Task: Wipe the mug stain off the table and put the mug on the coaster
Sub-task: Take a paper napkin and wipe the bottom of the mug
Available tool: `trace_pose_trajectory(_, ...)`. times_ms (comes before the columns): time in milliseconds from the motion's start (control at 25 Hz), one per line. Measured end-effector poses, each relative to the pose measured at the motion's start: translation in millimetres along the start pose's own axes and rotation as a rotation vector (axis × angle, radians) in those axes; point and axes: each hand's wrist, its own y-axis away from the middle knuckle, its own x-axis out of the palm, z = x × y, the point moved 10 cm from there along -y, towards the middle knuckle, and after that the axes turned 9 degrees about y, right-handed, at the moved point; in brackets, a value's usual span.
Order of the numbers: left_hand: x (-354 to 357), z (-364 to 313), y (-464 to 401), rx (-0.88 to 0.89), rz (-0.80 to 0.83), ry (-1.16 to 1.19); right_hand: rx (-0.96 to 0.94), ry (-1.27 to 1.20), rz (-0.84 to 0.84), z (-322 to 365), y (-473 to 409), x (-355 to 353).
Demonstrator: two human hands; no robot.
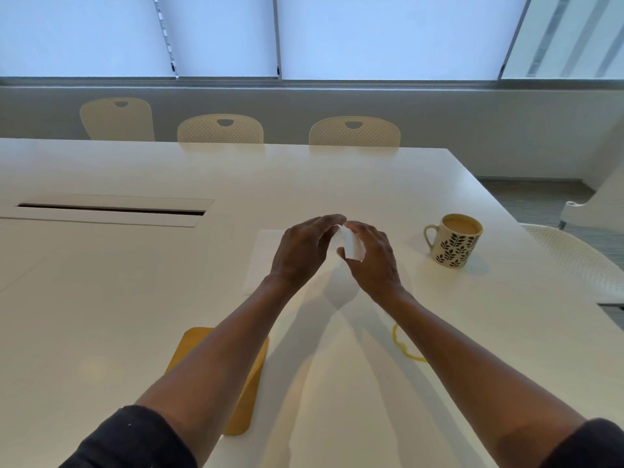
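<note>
1. Fingers (pixel 332 220) of both hands are curled in toward each other, pinching a small folded white tissue (pixel 351 244) between them, up off the table.
2. Left hand (pixel 300 251) covers the tissue's left side, fingertips meeting the right ones at the top. Right hand (pixel 374 258) has its thumb tucked under the tissue's lower edge, the other fingers wrapped over the far side.
3. Under and just left of the hands there's a flat white sheet (pixel 261 258) lying on the table, maybe another napkin, hard to tell.
4. Mug (pixel 454 240), cream with a dark leaf print and full of milky tea or coffee, stands upright on the bare table (pixel 101 298) to the right of the hands, handle pointing left. It's well apart from the coaster.
5. Stain (pixel 405 346) is a yellowish ring on the tabletop near the right forearm, partly hidden by it.
6. Coaster (pixel 243 400), a yellow rounded square, sits close to the near edge, mostly under the left forearm.
7. Further out: a long cable slot (pixel 111 210) on the left, three cream chairs (pixel 221 129) along the far side, blinds (pixel 219 35) behind them.
</note>
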Motion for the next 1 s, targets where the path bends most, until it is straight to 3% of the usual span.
trace_pose_trajectory(400, 65.6, -33.6, -28.1, -0.026, 0.060, 0.118, 0.089, -0.009, -0.165, -50.9, 24.6, -89.1)
trace_pose_trajectory(560, 95.3, -34.8, -37.9, -0.117, 0.046, 0.194, 0.158, -0.010, -0.220, -83.6, 34.9, -114.7)
trace_pose_trajectory(720, 128.9, -34.7, -44.7, -0.204, 0.031, 0.395, 0.172, -0.062, -0.140, -111.4, 39.2, -122.4)
trace_pose_trajectory(1000, 181.4, -27.5, -62.1, -0.334, 0.088, 0.502, 0.255, -0.119, -0.020, -161.9, 35.4, -133.7)
